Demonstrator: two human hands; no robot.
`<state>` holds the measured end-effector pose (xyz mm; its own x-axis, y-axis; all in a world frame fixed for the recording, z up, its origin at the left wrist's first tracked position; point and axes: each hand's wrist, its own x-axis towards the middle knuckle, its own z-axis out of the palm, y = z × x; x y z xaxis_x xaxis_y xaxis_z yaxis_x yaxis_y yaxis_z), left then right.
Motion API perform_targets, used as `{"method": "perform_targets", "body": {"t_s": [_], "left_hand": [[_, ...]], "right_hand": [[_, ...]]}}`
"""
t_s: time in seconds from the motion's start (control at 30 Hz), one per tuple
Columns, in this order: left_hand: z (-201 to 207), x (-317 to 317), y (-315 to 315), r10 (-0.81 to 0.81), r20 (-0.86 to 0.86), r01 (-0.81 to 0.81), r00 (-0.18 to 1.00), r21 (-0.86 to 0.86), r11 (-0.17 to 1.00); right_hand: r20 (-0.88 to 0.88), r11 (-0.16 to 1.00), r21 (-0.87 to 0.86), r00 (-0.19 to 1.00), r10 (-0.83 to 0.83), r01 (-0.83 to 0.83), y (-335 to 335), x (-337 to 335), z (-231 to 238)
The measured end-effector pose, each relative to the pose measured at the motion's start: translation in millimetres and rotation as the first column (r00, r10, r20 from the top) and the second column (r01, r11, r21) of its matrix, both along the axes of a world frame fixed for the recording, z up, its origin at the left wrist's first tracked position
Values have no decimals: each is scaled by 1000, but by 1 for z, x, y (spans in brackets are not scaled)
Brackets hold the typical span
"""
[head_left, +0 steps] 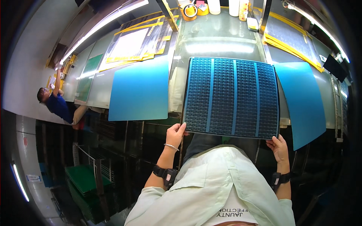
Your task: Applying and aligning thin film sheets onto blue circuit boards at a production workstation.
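Between my two hands is a large rectangular circuit board panel [222,98], blue with dark, finely patterned blocks split by plain blue strips. My left hand [175,135] grips its near left corner, thumb along the edge. At the near right corner my right hand [278,147] is closed on the panel. Its far end reaches over the glass-topped table [220,35]; I cannot tell whether it touches the top. A plain blue sheet [140,90] lies to the left, partly over the table edge. Another plain blue sheet [301,101] is beside the panel on the right.
Yellow-edged transparent films [132,43] lie at the far left, more yellow-edged films [292,39] at the far right. Tape rolls [189,12] and bottles [233,7] stand at the back. Metal posts [167,16] rise beside the table. Another person [58,105] works far left. Green boards [87,179] sit in a rack, lower left.
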<state>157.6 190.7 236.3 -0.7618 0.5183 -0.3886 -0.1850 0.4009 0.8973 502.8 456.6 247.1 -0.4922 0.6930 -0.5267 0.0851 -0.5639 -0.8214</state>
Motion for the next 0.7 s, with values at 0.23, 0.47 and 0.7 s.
{"method": "perform_targets", "body": {"t_s": [0.23, 0.47, 0.7], "left_hand": [[-5, -1, -2, -67, 88, 65, 994, 27, 998], [-2, -22, -22, -138, 243, 100, 960, 162, 982], [105, -43, 84, -549, 175, 26, 817, 941, 338]], "right_hand": [[-122, 995, -78, 991, 54, -64, 41, -6, 5], [-182, 913, 221, 905, 384, -343, 40, -8, 78], [-508, 919, 384, 851, 133, 86, 48, 50, 130]]}}
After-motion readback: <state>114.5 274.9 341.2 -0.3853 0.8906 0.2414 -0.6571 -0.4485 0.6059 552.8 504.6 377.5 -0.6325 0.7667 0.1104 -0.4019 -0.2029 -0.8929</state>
